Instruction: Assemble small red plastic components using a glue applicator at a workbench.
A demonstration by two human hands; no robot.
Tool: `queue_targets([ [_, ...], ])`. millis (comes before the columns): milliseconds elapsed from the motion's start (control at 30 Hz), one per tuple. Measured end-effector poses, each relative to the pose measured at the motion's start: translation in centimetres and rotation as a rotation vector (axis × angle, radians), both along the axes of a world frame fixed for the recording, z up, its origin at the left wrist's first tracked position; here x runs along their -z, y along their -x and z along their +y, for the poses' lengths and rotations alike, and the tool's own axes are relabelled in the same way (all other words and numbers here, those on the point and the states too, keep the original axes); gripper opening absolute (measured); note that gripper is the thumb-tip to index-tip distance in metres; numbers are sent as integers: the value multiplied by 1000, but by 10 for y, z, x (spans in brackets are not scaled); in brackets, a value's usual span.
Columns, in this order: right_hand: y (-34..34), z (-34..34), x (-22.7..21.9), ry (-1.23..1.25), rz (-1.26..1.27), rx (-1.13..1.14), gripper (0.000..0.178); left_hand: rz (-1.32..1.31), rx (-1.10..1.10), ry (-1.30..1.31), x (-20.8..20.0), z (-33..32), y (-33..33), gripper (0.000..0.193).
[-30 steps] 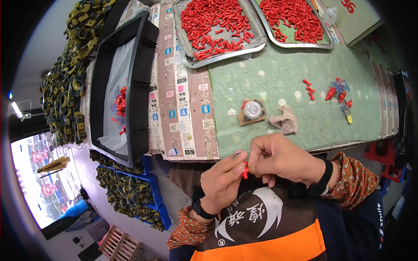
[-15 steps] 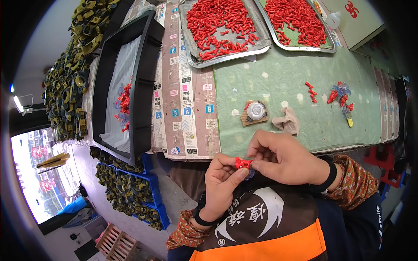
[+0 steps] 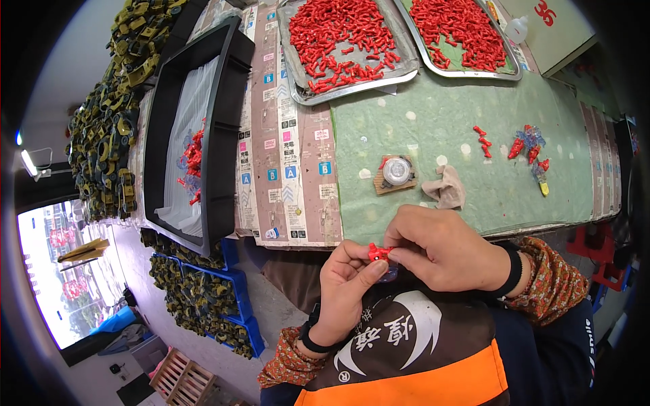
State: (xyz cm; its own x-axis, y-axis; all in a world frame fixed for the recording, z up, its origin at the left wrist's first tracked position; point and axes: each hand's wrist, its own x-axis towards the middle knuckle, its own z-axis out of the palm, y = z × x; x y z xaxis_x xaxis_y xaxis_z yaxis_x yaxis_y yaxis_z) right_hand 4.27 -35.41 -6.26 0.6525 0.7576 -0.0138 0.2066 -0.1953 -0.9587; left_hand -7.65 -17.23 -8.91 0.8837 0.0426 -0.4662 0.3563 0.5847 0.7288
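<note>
Close to my body, just off the table's near edge, I hold a small red toy figure (image 3: 378,254) with a clear bluish part below it. My left hand (image 3: 347,281) pinches it between thumb and forefinger. From the other side, the closed fingertips of my right hand (image 3: 450,250) grip its right end; whether they hold a further small piece is hidden. Just beyond my hands lie a crumpled beige cloth (image 3: 445,189) and a small round metal-topped dish (image 3: 398,171) on a square of cardboard.
Two metal trays (image 3: 318,97) of red toy parts stand at the back. On the green tabletop (image 3: 420,128), loose red pieces (image 3: 483,141) and red-and-blue figures (image 3: 527,143) lie at right. A black bin (image 3: 223,135) holding similar figures stands left, beside heaped olive toy vehicles (image 3: 105,135).
The red figure has turned slightly in my fingers, and more of its clear bluish part shows below. My right hand has shifted a little; the table things stay put.
</note>
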Motion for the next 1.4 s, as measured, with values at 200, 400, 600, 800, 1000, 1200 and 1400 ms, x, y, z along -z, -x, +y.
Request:
queue_targets([
  [200,2,0,2,-24,4,12,13,-26,6,-19,1,1,1,15],
  [400,4,1,2,-23,42,33,11,-30,3,-26,2,0,3,15],
  [600,4,1,4,-28,57,38,11,-21,6,-24,1,0,3,15],
  [800,4,-2,3,-14,129,30,11,-23,21,-58,2,0,3,16],
  [1000,0,-7,-1,-23,149,0,16,-79,84,-359,-8,-2,-4,18],
  [1200,1,-6,3,-56,-6,35,18,-318,236,-981,-11,4,-13,26],
  [1400,2,-9,7,-27,-72,53,15,-231,218,-790,-9,-2,-13,33],
])
